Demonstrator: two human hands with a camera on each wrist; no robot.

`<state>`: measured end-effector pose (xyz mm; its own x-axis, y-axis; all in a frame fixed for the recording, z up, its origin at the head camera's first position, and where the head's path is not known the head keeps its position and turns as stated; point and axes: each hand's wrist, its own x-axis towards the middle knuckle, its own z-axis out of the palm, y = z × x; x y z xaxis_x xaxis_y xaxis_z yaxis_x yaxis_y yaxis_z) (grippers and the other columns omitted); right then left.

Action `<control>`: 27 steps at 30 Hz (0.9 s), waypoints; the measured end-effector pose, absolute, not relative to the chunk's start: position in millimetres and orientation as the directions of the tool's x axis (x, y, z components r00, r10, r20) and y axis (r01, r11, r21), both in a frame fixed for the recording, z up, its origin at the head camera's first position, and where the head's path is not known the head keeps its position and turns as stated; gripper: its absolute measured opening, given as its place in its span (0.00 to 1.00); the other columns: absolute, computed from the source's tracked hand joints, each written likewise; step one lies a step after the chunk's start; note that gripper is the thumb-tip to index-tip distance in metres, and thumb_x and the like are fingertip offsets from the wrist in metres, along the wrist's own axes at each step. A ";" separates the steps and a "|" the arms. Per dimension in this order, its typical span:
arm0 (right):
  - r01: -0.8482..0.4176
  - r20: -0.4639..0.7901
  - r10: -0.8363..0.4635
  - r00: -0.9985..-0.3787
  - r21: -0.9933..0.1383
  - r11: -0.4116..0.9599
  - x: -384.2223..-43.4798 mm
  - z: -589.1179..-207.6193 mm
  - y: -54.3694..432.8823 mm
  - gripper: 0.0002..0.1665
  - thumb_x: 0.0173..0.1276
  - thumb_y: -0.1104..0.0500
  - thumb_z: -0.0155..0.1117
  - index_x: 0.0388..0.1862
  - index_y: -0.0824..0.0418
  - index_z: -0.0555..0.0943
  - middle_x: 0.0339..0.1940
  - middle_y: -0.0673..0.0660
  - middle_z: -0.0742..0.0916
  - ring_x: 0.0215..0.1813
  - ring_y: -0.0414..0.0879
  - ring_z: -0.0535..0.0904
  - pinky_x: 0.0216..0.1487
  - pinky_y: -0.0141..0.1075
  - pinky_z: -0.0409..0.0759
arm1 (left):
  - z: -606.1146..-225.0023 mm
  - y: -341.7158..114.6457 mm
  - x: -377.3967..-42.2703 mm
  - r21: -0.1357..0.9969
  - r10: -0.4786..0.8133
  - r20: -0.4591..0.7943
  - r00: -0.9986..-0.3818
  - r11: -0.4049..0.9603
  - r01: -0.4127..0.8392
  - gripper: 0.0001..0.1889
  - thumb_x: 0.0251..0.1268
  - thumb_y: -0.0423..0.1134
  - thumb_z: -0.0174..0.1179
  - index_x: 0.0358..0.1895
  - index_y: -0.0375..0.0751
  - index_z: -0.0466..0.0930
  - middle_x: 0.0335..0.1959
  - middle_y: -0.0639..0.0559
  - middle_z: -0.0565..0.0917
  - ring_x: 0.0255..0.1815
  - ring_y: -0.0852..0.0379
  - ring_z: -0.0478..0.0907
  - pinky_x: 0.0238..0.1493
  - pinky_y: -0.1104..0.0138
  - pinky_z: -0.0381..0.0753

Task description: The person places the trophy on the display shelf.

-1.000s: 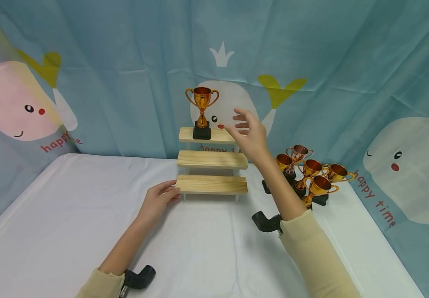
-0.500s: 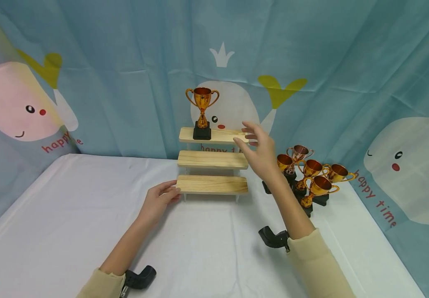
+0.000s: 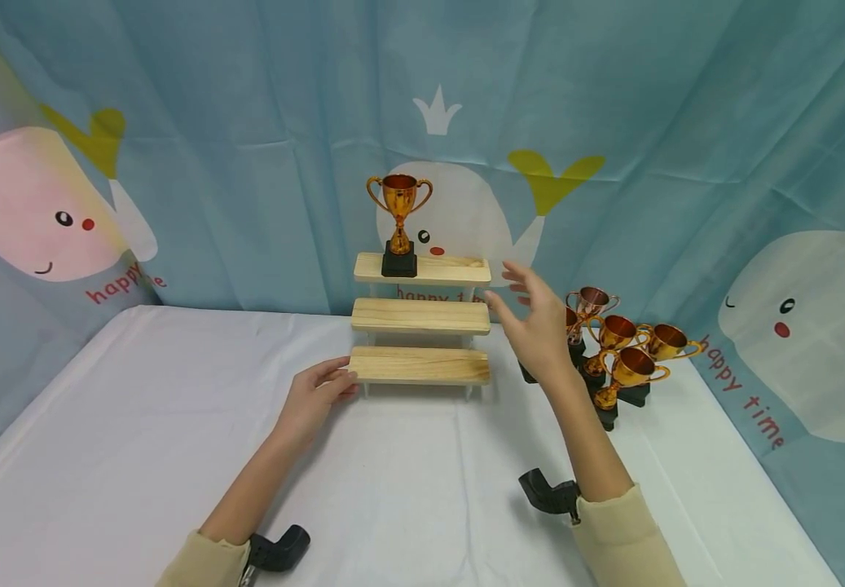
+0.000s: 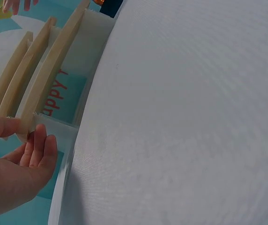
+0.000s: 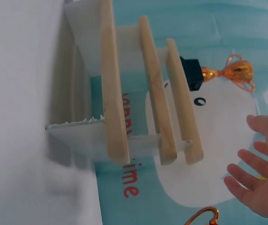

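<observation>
Maybe to keep it still, the left hand (image 3: 310,401) pinches the rack (image 3: 419,366) at its bottom left end, while one cup (image 3: 399,204) stands up top and the right hand (image 3: 541,328), fingers loose, holds nothing beside the rack.

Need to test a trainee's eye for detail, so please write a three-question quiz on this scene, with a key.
1. Multiple choice: which step of the pale wooden three-step display stand bears the shiny gold two-handled trophy cup on a square black base?
A) bottom
B) middle
C) top

2. True or false: the person's bare left hand touches the left end of the bottom step.

3. Short answer: what does the person's bare right hand hold?

Key:
1. C
2. True
3. Nothing; it is in the air near the stand's right side, apart from it.
</observation>
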<state>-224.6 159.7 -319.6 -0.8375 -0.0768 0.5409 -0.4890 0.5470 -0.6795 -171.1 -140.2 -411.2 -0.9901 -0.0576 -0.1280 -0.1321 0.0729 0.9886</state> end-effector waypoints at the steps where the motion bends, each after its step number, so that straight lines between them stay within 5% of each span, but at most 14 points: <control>1: -0.488 0.545 -0.071 -0.836 -0.678 0.550 -223.5 -320.4 161.2 0.32 0.76 0.62 0.69 0.76 0.66 0.73 0.66 0.69 0.82 0.67 0.66 0.79 0.69 0.58 0.79 | -411.1 -140.1 -171.0 0.989 -0.057 -0.128 -0.990 0.071 -0.131 0.25 0.79 0.30 0.57 0.73 0.24 0.70 0.52 0.40 0.84 0.42 0.64 0.84 0.50 0.76 0.86; 27: -0.451 0.603 0.093 -0.792 -0.681 0.577 -213.7 -327.9 190.6 0.29 0.76 0.64 0.69 0.72 0.69 0.76 0.67 0.70 0.82 0.66 0.67 0.77 0.69 0.59 0.77 | -409.5 -139.4 -170.6 0.988 -0.057 -0.131 -0.990 0.075 -0.135 0.25 0.79 0.31 0.58 0.73 0.25 0.70 0.54 0.38 0.83 0.42 0.63 0.85 0.53 0.72 0.87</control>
